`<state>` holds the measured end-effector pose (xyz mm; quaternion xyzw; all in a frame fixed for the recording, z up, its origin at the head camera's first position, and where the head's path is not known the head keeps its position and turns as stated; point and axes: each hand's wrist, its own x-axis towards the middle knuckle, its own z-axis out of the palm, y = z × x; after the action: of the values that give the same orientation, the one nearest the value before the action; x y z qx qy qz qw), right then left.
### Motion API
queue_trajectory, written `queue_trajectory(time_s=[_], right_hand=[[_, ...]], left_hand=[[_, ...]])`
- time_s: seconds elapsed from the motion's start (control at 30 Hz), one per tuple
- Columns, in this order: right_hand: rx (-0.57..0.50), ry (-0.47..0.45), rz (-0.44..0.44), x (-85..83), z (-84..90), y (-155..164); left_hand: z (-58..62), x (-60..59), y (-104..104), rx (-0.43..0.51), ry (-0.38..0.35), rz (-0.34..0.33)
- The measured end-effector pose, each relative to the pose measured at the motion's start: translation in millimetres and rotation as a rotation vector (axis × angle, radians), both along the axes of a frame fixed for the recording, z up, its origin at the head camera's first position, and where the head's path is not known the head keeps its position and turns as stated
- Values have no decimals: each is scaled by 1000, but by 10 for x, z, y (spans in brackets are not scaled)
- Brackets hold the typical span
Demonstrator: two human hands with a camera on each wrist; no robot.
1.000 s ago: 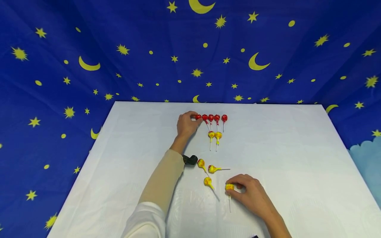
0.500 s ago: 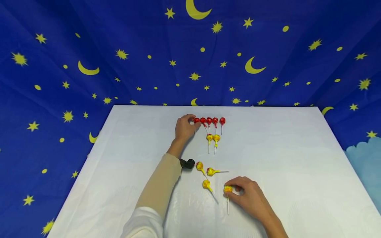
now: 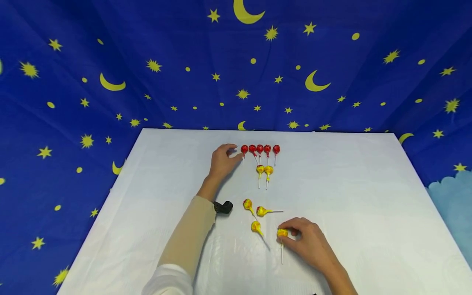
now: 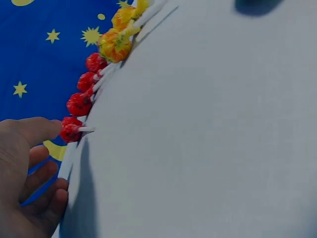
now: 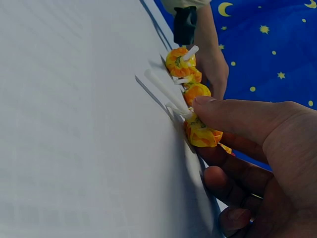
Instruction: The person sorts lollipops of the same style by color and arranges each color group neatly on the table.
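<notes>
My left hand is beside the leftmost red lollipop, thumb and forefinger spread around nothing, the thumb tip right at the candy's lower left. That lollipop ends a row of several red lollipops at the far side of the table. Below the row lie two yellow lollipops side by side, sticks toward me. Nearer to me, my right hand pinches the head of another yellow lollipop between thumb and fingers, its stick pointing toward me. In the right wrist view this yellow lollipop shows under the thumb.
Three loose yellow lollipops lie left of the right hand, pointing different ways. A black wrist camera sticks out from the left sleeve. The white table ends at a blue curtain with yellow moons and stars.
My left hand has let go of the leftmost red lollipop and drawn back to the left, its fingers parting. The right hand keeps its pinch on the yellow lollipop.
</notes>
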<state>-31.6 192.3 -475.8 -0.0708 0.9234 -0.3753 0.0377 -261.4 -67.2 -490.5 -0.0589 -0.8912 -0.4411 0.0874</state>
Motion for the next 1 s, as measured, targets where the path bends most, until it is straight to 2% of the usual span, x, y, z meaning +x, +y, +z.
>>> queue_trajectory(time_s=[0.2, 0.43, 0.7, 0.8, 1.0], right_hand=[[-2, -19, 14, -18, 7, -17], [7, -51, -5, 12, 29, -17], [27, -17, -16, -3, 39, -25], [31, -18, -20, 0, 42, -34], [39, -32, -21, 8, 36, -46]], left_hand=[[58, 159, -108, -26, -20, 23], [135, 393, -161, -108, -30, -27], [206, 572, -202, -135, 29, -69], [214, 677, -210, -136, 12, -109], [220, 958, -177, -108, -47, -237]])
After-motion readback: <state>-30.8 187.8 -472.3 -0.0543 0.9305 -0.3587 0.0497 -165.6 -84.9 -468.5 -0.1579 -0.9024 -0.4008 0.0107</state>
